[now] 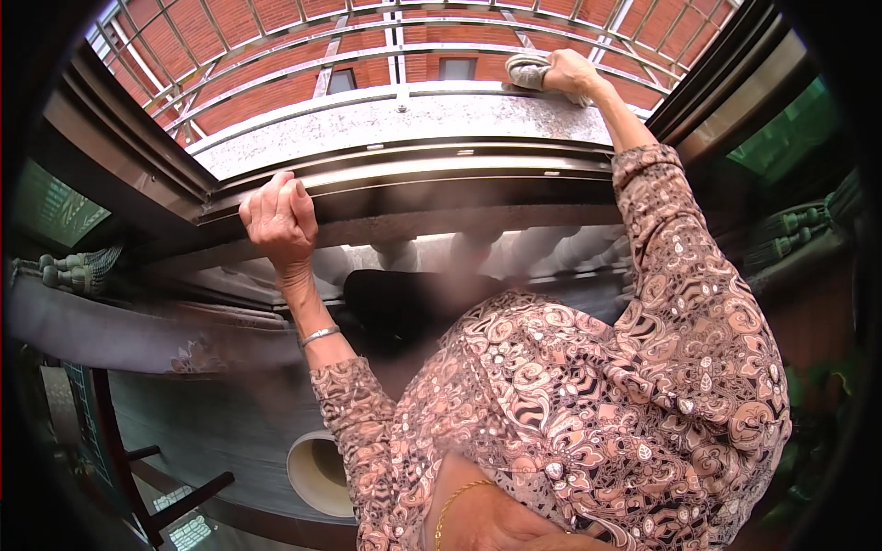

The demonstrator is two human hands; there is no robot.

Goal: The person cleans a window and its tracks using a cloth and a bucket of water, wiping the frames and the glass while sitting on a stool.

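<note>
My right hand (pixel 570 71) is stretched out through the open window and grips a folded grey cloth (pixel 527 71). The cloth is at the outer edge of the speckled stone ledge (pixel 441 113), close to the metal bars. My left hand (pixel 279 213) is curled at the near side of the metal window track (pixel 413 172), towards its left end. Its fingers are bent over the frame's edge, and their tips are partly hidden. A bracelet (pixel 321 335) circles the left wrist.
A metal security grille (pixel 289 38) curves beyond the ledge, before a red brick wall (pixel 375 58). Balusters (pixel 396 255) stand below the sill. Tasselled curtain tiebacks (pixel 72 272) hang at both sides. A pale round container (pixel 303 475) and a dark wooden frame (pixel 124 441) are at lower left.
</note>
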